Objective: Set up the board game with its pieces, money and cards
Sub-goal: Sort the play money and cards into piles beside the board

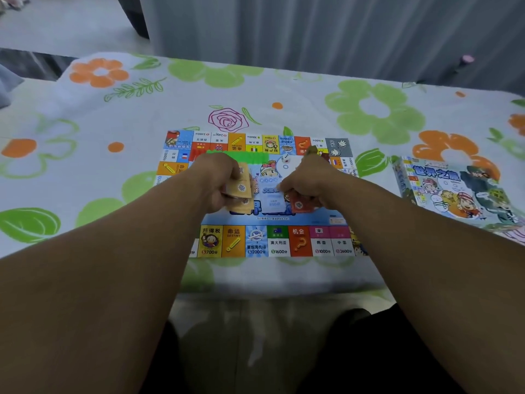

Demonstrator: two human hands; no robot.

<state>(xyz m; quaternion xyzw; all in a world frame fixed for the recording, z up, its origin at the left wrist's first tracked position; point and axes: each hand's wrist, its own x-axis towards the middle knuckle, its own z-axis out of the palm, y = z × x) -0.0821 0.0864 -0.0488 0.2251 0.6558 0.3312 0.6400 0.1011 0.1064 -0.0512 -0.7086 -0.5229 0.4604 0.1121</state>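
Left hand (pixel 218 180), right hand (pixel 311 180) grip cards (pixel 241 191); board (pixel 255 241) reads 机会.

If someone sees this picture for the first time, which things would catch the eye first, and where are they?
First the two hands over the middle of the board: the left hand holds orange cards, the right hand holds a red card. Next, the bright box lying right of the board on the flowered cloth.
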